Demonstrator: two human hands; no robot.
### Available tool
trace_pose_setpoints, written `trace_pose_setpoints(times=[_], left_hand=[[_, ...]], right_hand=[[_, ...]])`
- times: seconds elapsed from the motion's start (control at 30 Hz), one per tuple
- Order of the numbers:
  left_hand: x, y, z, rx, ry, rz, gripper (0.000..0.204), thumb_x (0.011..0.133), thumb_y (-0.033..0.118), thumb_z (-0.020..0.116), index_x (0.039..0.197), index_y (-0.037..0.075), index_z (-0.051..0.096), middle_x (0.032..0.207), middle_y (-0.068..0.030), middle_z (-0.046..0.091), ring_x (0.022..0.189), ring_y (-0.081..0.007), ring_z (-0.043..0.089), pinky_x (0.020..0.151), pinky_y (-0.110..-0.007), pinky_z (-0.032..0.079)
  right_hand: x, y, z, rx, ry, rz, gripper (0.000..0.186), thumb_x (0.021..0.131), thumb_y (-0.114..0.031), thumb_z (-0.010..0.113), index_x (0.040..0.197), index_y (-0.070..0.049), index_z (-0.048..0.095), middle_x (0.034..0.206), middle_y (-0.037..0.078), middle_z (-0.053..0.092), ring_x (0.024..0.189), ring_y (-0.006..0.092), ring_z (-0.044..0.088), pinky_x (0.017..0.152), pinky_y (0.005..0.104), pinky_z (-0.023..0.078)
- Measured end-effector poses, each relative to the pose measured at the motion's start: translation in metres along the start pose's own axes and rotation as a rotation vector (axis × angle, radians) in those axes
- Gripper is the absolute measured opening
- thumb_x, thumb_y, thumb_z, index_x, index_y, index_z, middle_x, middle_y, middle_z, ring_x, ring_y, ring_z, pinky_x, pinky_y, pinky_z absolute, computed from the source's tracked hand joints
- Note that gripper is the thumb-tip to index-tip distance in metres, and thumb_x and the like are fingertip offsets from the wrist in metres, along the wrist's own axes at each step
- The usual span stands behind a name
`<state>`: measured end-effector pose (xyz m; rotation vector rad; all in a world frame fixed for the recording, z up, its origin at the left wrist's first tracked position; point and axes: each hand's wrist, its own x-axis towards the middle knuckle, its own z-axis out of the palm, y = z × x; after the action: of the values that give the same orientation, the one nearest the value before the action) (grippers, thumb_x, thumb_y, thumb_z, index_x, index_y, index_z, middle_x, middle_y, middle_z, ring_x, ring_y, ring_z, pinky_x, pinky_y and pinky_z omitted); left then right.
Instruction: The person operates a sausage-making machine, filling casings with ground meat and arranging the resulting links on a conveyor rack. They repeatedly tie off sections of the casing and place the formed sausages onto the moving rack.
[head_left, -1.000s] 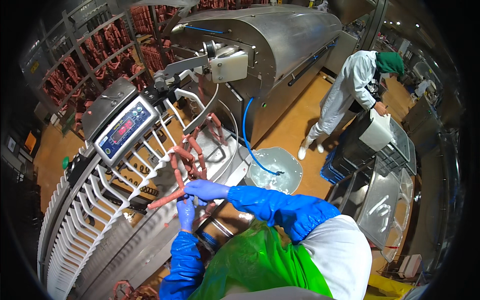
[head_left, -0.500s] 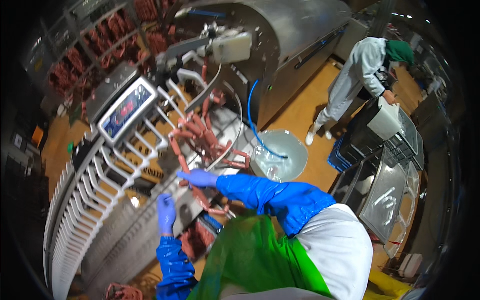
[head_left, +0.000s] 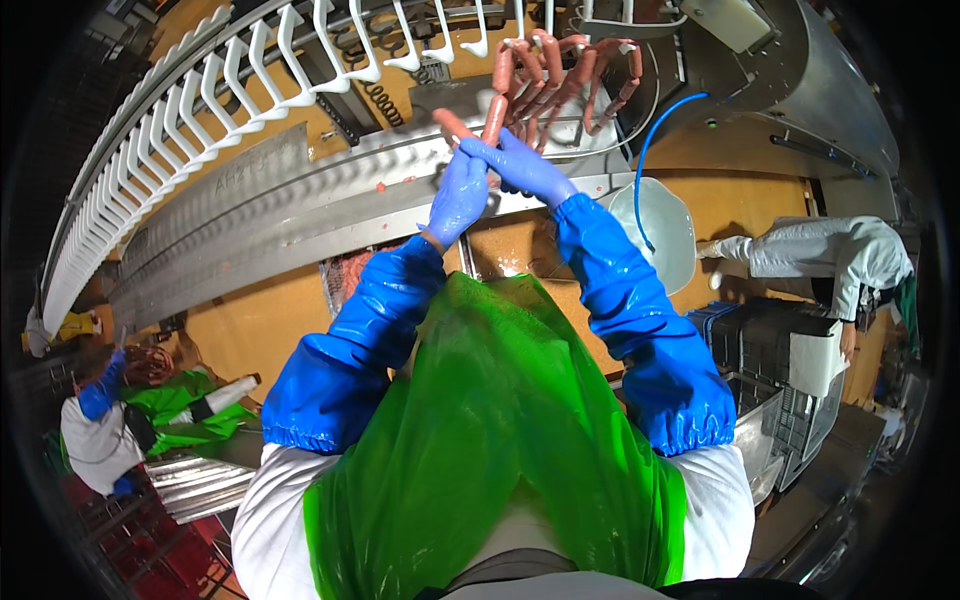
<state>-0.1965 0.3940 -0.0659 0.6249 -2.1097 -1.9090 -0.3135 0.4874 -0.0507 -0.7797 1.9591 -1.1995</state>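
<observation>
A string of pinkish sausages (head_left: 494, 119) hangs from white hooks and comes down to my two gloved hands, which meet over the metal ledge. My left hand (head_left: 458, 200), in a purple glove, has its fingers closed at the lower end of the string, where one sausage (head_left: 452, 124) sticks out up and to the left. Across it from the right reaches my right hand (head_left: 525, 168), its fingers closed around the same string beside the left fingertips. Several more looped sausages (head_left: 545, 75) hang just beyond. Part of the grip is hidden between the hands.
White hooks (head_left: 270, 80) curve along a rail at the left and far side. Below runs a steel ledge (head_left: 230, 225) with meat scraps. A blue hose (head_left: 645, 170) dips into a grey tub (head_left: 670, 235). One person stands at the right by black crates (head_left: 760, 340), another at far left.
My view has turned toward the hooks. My hands, apart before, have come together on the sausage string; the left one now touches it.
</observation>
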Motion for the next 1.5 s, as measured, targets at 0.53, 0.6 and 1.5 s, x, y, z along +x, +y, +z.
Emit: trace_pose_setpoints(times=[0.53, 0.6, 1.5], left_hand=[[-0.039, -0.04, -0.063, -1.108, -0.448, -0.548, 0.018, 0.092, 0.023, 0.043, 0.076, 0.015, 0.043, 0.066, -0.0015, 0.043, 0.056, -0.0177, 0.044, 0.052, -0.032, 0.041], [-0.079, -0.028, -0.076, -0.862, -0.39, -0.349, 0.021, 0.094, 0.023, 0.045, 0.076, 0.013, 0.045, 0.068, -0.0003, 0.045, 0.058, -0.0155, 0.044, 0.053, -0.029, 0.039], [0.018, 0.035, -0.045, 0.369, -0.563, 0.595, 0.021, 0.099, 0.018, 0.045, 0.103, 0.001, 0.057, 0.102, -0.015, 0.061, 0.092, -0.0361, 0.058, 0.084, -0.042, 0.045]], right_hand=[[0.051, -0.003, 0.059, -0.378, 0.354, 0.05, 0.036, 0.082, -0.033, 0.063, 0.104, -0.004, 0.065, 0.099, 0.021, 0.069, 0.099, 0.04, 0.066, 0.087, 0.0492, 0.05], [0.056, 0.01, 0.055, -0.356, 0.465, 0.032, 0.033, 0.083, -0.03, 0.065, 0.097, 0.0, 0.063, 0.091, 0.022, 0.068, 0.089, 0.0411, 0.067, 0.08, 0.0476, 0.052], [0.013, 0.074, 0.042, 0.604, 0.201, -0.085, 0.043, 0.101, -0.043, 0.054, 0.117, -0.004, 0.062, 0.088, 0.001, 0.063, 0.065, 0.0062, 0.051, 0.058, 0.0242, 0.045]])
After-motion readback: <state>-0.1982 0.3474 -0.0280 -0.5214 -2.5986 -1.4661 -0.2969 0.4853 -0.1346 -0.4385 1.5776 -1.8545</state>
